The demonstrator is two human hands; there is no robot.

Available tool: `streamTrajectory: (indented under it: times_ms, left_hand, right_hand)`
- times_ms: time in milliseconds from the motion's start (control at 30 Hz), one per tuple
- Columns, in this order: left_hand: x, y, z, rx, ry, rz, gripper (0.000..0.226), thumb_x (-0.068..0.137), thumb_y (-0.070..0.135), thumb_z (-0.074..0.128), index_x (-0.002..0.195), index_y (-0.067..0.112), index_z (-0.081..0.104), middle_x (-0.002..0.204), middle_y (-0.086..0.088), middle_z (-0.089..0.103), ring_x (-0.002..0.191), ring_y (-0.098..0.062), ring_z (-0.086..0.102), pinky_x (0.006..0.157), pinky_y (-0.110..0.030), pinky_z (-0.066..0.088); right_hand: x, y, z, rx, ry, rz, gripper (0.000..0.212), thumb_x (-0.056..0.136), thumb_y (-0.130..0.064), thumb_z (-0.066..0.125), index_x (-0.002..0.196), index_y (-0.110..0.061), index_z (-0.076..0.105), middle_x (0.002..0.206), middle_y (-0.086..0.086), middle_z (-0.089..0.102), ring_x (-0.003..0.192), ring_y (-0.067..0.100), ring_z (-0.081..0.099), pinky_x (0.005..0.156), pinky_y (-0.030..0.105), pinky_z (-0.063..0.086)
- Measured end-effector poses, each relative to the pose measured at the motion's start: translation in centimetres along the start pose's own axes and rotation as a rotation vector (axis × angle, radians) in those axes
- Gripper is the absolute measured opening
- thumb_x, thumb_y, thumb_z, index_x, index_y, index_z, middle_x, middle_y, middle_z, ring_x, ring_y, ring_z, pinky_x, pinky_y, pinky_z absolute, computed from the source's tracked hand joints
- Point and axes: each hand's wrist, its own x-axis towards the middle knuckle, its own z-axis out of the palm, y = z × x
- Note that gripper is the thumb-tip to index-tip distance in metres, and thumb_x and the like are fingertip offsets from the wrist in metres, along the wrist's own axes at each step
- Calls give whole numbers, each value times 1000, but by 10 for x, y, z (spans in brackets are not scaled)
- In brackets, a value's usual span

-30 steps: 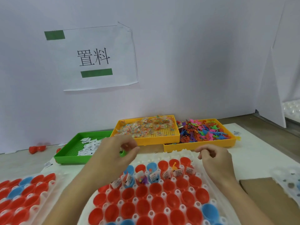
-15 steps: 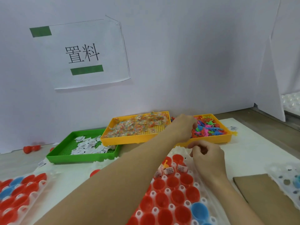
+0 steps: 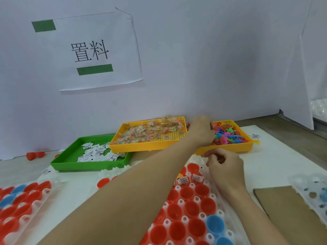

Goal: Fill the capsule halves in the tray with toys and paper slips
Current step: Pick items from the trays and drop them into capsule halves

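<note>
Two hands at work: left hand (image 3: 201,131) reaching over the yellow plastic tray of coloured toy figures (image 3: 228,134), fingers curled, grip unclear; right hand (image 3: 224,167) nearer the red capsule halves (image 3: 187,193), fingers loosely curled.

Bare forearms, no sleeves, two hands
</note>
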Motion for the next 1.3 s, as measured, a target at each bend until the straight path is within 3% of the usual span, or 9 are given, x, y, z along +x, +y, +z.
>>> streamTrajectory:
  times_ms: [100, 267, 433, 567, 667, 767, 900, 1167, 1300]
  left_hand:
    - [-6, -2, -10, -181, 83, -64, 18, 92, 13, 67, 105, 2, 73, 100, -8, 71, 84, -15, 59, 71, -22, 46]
    - [-10, -8, -20, -508, 124, -261, 25, 90, 16, 71, 110, 2, 71, 99, -15, 74, 82, -24, 71, 88, -40, 58]
    - [-8, -9, -26, -681, 227, -360, 23, 83, 17, 78, 100, 2, 77, 103, -19, 73, 101, -31, 69, 93, -42, 56]
    - [-10, -11, -31, -796, 236, -347, 12, 88, 5, 71, 97, -2, 71, 90, -18, 72, 85, -29, 71, 85, -40, 59]
    - [-27, -15, -44, -911, 266, -289, 3, 90, 5, 68, 89, 8, 67, 76, -6, 70, 70, -17, 69, 70, -26, 59]
    - [-60, -32, -64, -948, 293, -197, 8, 90, 6, 68, 91, 14, 69, 75, -3, 74, 67, -11, 71, 61, -17, 53]
    - [-115, -71, -95, -941, 321, -134, 18, 89, 1, 68, 98, 15, 72, 77, -10, 75, 70, -18, 71, 63, -21, 54]
    - [-205, -146, -126, -854, 550, -247, 22, 88, -1, 67, 87, 20, 75, 83, -15, 76, 80, -26, 75, 68, -24, 58]
    - [-197, -146, -120, -907, 538, -191, 17, 87, 0, 69, 87, 16, 72, 84, -16, 76, 79, -28, 75, 69, -24, 57]
  right_hand:
    - [0, 1, 1, -21, 12, -14, 34, 87, -8, 56, 67, -33, 67, 70, -25, 66, 70, 4, 63, 61, 23, 46]
    - [1, -1, 1, -35, 0, -18, 35, 85, -6, 57, 66, -34, 68, 71, -26, 66, 76, -4, 61, 60, 20, 43]
    - [1, -2, 1, -39, 6, -14, 37, 85, -4, 57, 66, -34, 68, 70, -26, 66, 77, -7, 60, 60, 20, 42]
    - [0, -3, -1, -35, 4, -20, 39, 87, -3, 58, 66, -35, 68, 64, -14, 67, 70, 2, 62, 59, 16, 41]
    - [-1, -4, -2, -27, 6, -28, 39, 87, -2, 57, 67, -34, 68, 65, -13, 67, 70, 4, 62, 58, 15, 41]
    - [-1, -5, -2, -11, 2, -29, 38, 87, -1, 58, 68, -31, 70, 65, -11, 67, 71, 6, 63, 58, 18, 41]
    - [-1, -4, -1, -15, -3, -31, 37, 88, 1, 57, 69, -29, 70, 67, -12, 67, 73, 7, 62, 59, 19, 41]
    - [-2, -8, 0, -58, 2, -13, 34, 90, 0, 57, 72, -26, 70, 72, -8, 68, 75, 7, 60, 59, 19, 38]
    - [-3, -11, 0, -80, 6, -9, 33, 90, 1, 57, 73, -23, 71, 71, -7, 68, 72, 7, 60, 59, 19, 38]
